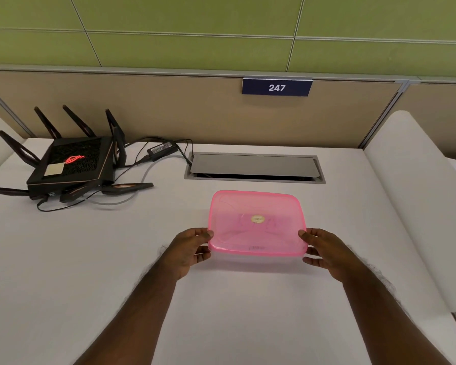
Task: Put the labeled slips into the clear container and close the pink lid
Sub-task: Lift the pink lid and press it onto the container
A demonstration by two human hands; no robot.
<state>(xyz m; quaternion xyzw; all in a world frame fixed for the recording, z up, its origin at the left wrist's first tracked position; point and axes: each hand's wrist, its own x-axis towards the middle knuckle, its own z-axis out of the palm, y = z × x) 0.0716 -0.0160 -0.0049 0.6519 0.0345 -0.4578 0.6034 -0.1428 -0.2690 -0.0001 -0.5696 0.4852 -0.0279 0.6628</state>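
Observation:
The pink lid (256,233) sits flat on top of the clear container (258,258), in the middle of the white desk (77,259). Only the container's near wall shows below the lid. A small gold sticker is on the lid's centre. Faint marks of slips (253,223) show through the pink plastic. My left hand (191,250) grips the lid's near left corner, thumb on top. At the near right corner my right hand (324,250) grips the same way.
A black router (71,164) with several antennas and its cables stands at the back left. A grey cable hatch (253,167) lies behind the container. A beige partition with a "247" sign (277,87) closes the back. A white panel (416,193) runs along the right.

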